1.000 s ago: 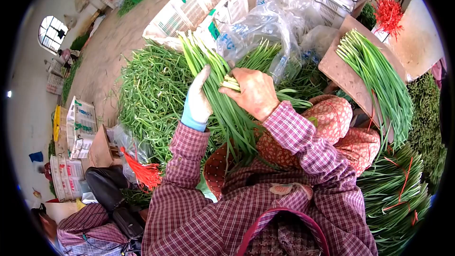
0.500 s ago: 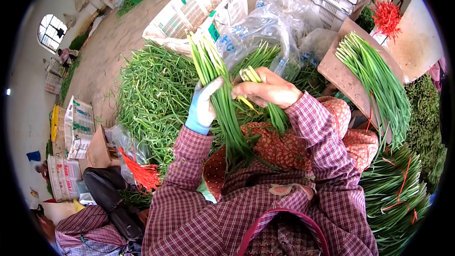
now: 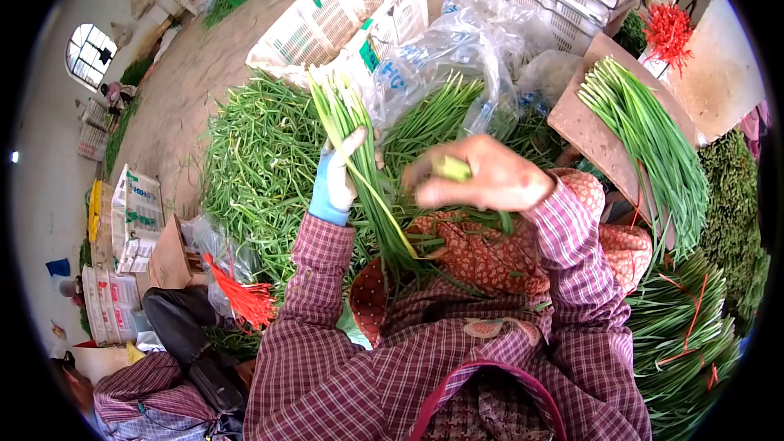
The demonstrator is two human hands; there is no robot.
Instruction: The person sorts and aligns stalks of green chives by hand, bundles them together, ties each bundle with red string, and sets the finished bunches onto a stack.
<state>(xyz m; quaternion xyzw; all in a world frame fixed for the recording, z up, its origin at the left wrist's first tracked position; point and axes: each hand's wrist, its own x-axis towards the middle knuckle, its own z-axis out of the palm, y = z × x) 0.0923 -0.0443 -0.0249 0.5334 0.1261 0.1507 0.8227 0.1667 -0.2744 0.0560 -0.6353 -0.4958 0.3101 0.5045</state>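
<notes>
My left hand (image 3: 339,175), in a white and blue glove, is closed around a bunch of garlic chives (image 3: 377,204). The pale stem ends point up and away from me, and the leaves hang toward my lap. A yellowish stalk crosses the front of this bunch. To its right, my bare right hand (image 3: 494,173) is closed on a smaller bunch of garlic chives (image 3: 453,168), whose cut ends poke out between thumb and fingers. Motion blurs those fingertips. More chives (image 3: 437,114) lie beyond both hands beside a clear plastic bag (image 3: 490,49).
Loose green leaves (image 3: 261,163) are heaped at the left. A white crate (image 3: 343,16) stands ahead. On the right, a board (image 3: 572,110) carries a chive bundle (image 3: 653,131), with tied bundles (image 3: 678,343) below. Red ties (image 3: 245,298) hang at left. Another person's leg (image 3: 180,318) is lower left.
My left hand has shifted slightly left with its bunch, and the yellowish stalk now lies across it. My right hand has turned and moved a little away from that bunch.
</notes>
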